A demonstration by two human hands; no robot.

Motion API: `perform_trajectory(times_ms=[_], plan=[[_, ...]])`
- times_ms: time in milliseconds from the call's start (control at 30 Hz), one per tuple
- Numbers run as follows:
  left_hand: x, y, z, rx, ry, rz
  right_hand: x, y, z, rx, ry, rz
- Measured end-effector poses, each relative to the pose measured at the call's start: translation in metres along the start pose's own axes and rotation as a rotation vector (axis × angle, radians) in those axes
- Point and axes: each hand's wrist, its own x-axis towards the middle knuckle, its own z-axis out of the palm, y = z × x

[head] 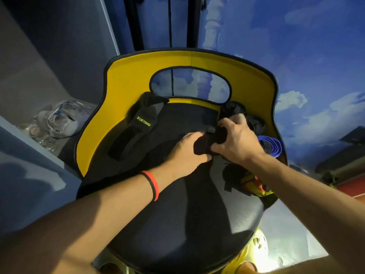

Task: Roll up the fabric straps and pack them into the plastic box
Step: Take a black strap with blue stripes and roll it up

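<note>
1. Floor (296, 56): blue, printed with white clouds, lying under and behind everything else.
2. Chair (126, 80): yellow backrest with dark piping and an oval cut-out. Its black padded seat carries the straps.
3. Wide black band (136, 131): lettered "XUEYING" in green. It lies flat along the left of the seat, with its far end against the backrest.
4. Pair of grey shoes (61, 121): on the floor left of the chair.
5. Right hand (235, 135): over the rear right of the seat, fingers curled round a black strap (209, 141).
6. Left hand (187, 153): just beside the right hand, fingers gripping the same strap's near side; their tips are hidden by the fabric.
7. The black strap is bunched between both hands, just above the seat.
8. Yellow-and-black strap (246, 180): loose at the seat's right edge.
9. Blue roll (273, 146): wound up, at the right edge against the backrest.
10. Two dark rolls (233, 107): behind the right hand, in the backrest corner.
11. Red wristband (154, 184): on the left wrist.
</note>
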Motion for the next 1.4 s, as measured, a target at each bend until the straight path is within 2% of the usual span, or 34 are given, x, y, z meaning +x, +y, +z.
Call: perform_trajectory(times_ms=[133, 267, 400, 633, 1033, 1400], plan=[[0.006, 0.010, 0.003, 0.019, -0.099, -0.026, 0.010, 0.026, -0.007, -0.177, 0.031, 0.033], [0.000, 0.004, 0.005, 0.037, -0.180, -0.083, 0.010, 0.037, -0.003, -0.394, 0.102, -0.070], [-0.003, 0.000, 0.000, 0.063, -0.188, -0.117, 0.012, 0.036, -0.006, -0.363, 0.123, -0.090], [-0.006, -0.003, -0.007, 0.103, -0.194, -0.125, 0.009, 0.043, -0.010, -0.359, 0.037, -0.102], [-0.009, -0.012, -0.008, 0.154, -0.239, -0.142, 0.003, 0.041, -0.001, -0.496, 0.034, -0.118], [-0.010, -0.008, -0.011, 0.177, -0.240, -0.132, 0.003, 0.041, -0.005, -0.453, 0.026, -0.106]])
